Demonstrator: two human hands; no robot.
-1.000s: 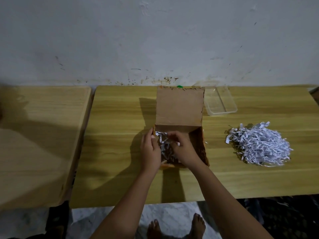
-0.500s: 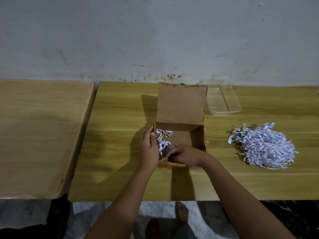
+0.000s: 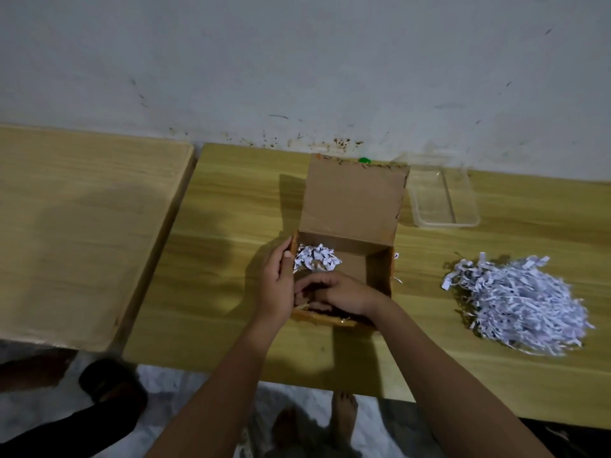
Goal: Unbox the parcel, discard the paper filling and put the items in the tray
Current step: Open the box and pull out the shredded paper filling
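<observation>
A brown cardboard box [image 3: 380, 269] stands open on the table, its lid [image 3: 353, 200] tipped back. My left hand [image 3: 276, 285] rests against the box's left wall, thumb on the rim. Inside the near part of the box lies my right hand [image 3: 337, 294], fingers curled low; what they hold is hidden. A small clump of white shredded paper [image 3: 315, 256] remains in the box's far left corner. A large heap of shredded paper [image 3: 519, 299] lies on the table to the right. The clear plastic tray [image 3: 463, 223] sits behind the box, to its right.
The wooden table [image 3: 231, 209] stands against a white wall. A second wooden table [image 3: 82, 226] adjoins it on the left with a narrow gap. A small green thing [image 3: 363, 159] peeks from behind the lid. Bare feet [image 3: 344, 414] and a dark shoe [image 3: 112, 385] show on the floor below.
My right hand has sunk lower into the near part of the box. The paper clump is now uncovered in the far left corner. My left hand stays on the left wall.
</observation>
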